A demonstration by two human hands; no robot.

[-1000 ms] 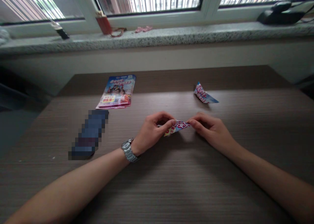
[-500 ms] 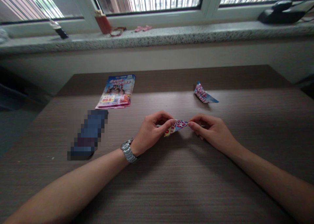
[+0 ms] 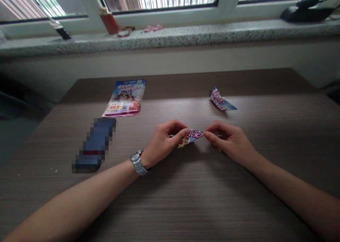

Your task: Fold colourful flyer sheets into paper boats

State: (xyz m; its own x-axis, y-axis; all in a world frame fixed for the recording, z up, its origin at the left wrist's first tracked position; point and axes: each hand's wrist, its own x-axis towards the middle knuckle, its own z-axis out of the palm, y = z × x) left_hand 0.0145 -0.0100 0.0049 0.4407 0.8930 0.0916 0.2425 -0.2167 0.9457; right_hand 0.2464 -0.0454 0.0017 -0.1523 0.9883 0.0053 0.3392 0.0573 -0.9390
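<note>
A small folded piece of printed paper [image 3: 191, 137], red, white, blue and yellow, is held just above the table between my two hands. My left hand [image 3: 170, 139], with a metal watch at the wrist, pinches its left part between thumb and fingers. At the pointed right end, the thumb and forefinger of my right hand [image 3: 227, 139] are closed on the tip. Beyond my right hand, a folded paper shape [image 3: 221, 101] with similar print rests on the table, its ends angled upward.
A stack of printed flyers [image 3: 126, 97] lies at the back left of the brown table [image 3: 170, 199]. Nearer stands a blurred-out dark flat object [image 3: 95, 143], left of my left hand. On the stone windowsill [image 3: 202, 36] are a red container [image 3: 109, 22] and a black device [image 3: 305, 13].
The view has shifted very slightly. Both hands keep their grip on the folded paper, with hardly any movement.
</note>
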